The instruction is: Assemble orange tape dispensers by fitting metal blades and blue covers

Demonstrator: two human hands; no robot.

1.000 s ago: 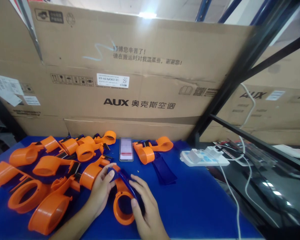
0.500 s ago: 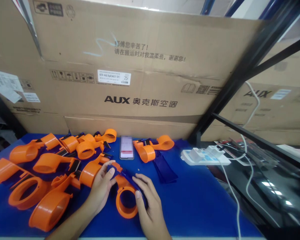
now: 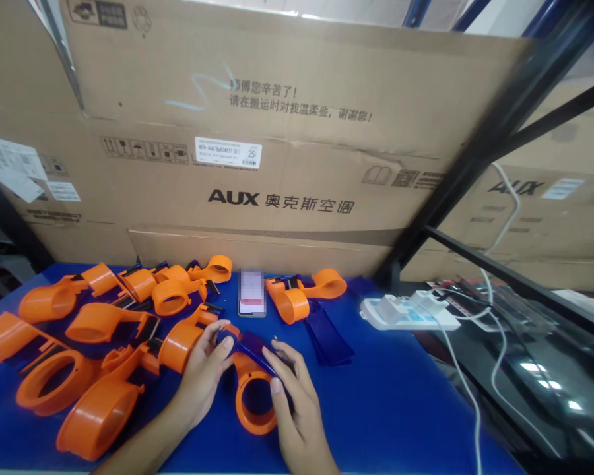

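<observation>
Both my hands hold one orange ring-shaped plastic holder [image 3: 254,404] low over the blue table [image 3: 391,402]. A dark blue plastic strip [image 3: 255,346] lies across its top end. My left hand [image 3: 204,375] curls round the holder's upper left end, thumb and fingertips on the strip. My right hand [image 3: 293,409] grips the ring's right side, index finger laid over the rim.
Several more orange holders [image 3: 99,343] cover the table's left half, and two others [image 3: 297,298] lie behind. A phone [image 3: 252,294] and a stack of blue strips [image 3: 329,336] lie nearby. A white power strip [image 3: 408,311] with cables sits right. Cardboard boxes [image 3: 277,132] wall the back.
The holder has turned a little between my hands and the blue strip sits lower along its top. Both hands have stayed in the same spot on the table.
</observation>
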